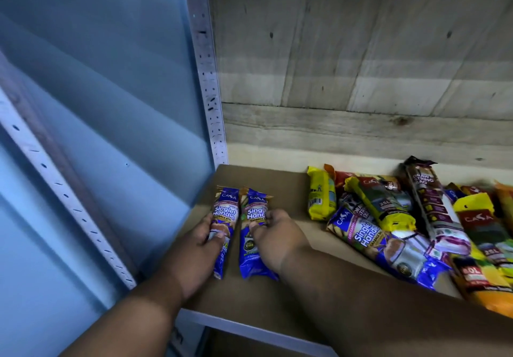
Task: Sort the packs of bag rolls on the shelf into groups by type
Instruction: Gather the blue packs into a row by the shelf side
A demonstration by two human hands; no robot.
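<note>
Two blue "Singlet Handle" garbage bag packs lie side by side at the left end of the brown shelf board (272,187). My left hand (200,245) grips the left blue pack (225,212) from its left side. My right hand (277,234) rests on the right blue pack (254,209), fingers curled over its middle. A third blue pack (369,238) lies in the mixed heap at the right, beside yellow packs (320,194), a dark "Draw String Bag" pack (427,198) and red and orange packs (477,268).
A perforated metal upright (206,73) stands at the shelf's back left corner, another (63,198) at the front left. Wooden planks (361,51) form the back wall. A pale blue wall (97,79) is at the left. Bare board lies between the two blue packs and the heap.
</note>
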